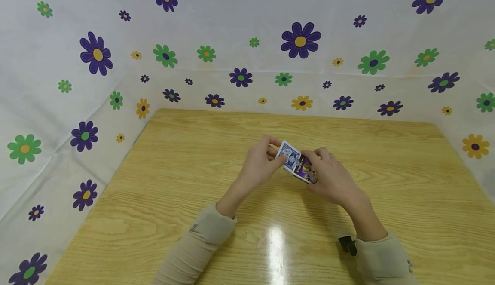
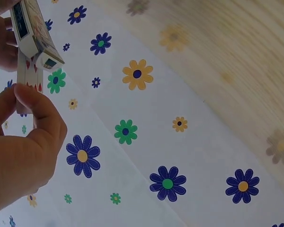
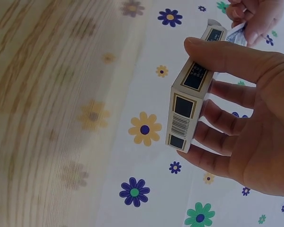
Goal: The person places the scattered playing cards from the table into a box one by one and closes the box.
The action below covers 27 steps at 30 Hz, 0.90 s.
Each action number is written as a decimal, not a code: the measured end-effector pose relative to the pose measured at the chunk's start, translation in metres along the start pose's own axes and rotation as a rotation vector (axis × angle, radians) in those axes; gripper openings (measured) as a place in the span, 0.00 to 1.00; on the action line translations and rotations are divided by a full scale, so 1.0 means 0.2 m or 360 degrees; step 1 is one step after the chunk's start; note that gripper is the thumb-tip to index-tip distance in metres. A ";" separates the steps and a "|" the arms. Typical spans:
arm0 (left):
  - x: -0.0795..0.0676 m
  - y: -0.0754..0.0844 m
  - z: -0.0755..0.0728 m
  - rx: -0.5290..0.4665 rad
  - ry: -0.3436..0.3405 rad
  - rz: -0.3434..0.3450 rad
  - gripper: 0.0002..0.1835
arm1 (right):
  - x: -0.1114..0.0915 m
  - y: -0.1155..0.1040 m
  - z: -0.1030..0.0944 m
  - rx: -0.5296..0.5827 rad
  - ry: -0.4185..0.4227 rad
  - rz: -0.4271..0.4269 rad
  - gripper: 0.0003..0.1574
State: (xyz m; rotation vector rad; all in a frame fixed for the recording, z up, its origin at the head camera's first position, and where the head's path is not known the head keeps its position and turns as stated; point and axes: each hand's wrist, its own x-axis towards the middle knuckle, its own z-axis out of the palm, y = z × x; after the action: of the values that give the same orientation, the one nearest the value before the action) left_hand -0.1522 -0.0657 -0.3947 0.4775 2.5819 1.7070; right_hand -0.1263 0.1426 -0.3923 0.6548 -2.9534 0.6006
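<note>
Above the middle of the table, my left hand (image 1: 255, 162) pinches a blue-backed playing card (image 1: 288, 154) between thumb and fingers. The card sticks partway out of the end of a card box (image 1: 307, 171). In the left wrist view its face (image 2: 34, 78) shows red hearts; whether more cards lie with it, I cannot tell. My right hand (image 1: 334, 179) grips the box, which has a purple and black front. The right wrist view shows the thumb along one narrow side of the box (image 3: 182, 113) and fingers on the other, with a barcode at the end.
A light wooden table (image 1: 174, 169) lies under both hands. White cloth (image 1: 263, 57) with purple, green and yellow flowers hangs behind it and along its sides. A small black object (image 1: 347, 245) is at the right sleeve cuff.
</note>
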 end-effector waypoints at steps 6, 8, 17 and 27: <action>-0.03 0.03 0.07 0.0276 0.0017 0.0205 0.24 | 0.00 0.00 -0.01 0.0036 0.0023 0.0032 0.55; -0.04 0.04 0.09 0.0400 0.0003 0.0242 0.24 | 0.00 -0.01 -0.01 0.0040 0.0045 0.0024 0.55; -0.09 0.06 0.16 0.1178 0.0111 0.0731 0.16 | 0.00 -0.01 -0.03 0.0043 0.0135 -0.0003 0.56; -0.12 0.08 0.20 0.1061 0.0317 0.0656 0.20 | 0.00 -0.02 -0.03 0.0195 0.0276 0.0146 0.58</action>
State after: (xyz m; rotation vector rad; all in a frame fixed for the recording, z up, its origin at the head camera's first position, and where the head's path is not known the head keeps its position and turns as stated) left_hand -0.1188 -0.0303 -0.4003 0.9447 3.3629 0.9273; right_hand -0.1248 0.1419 -0.3845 0.4514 -2.8141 0.8074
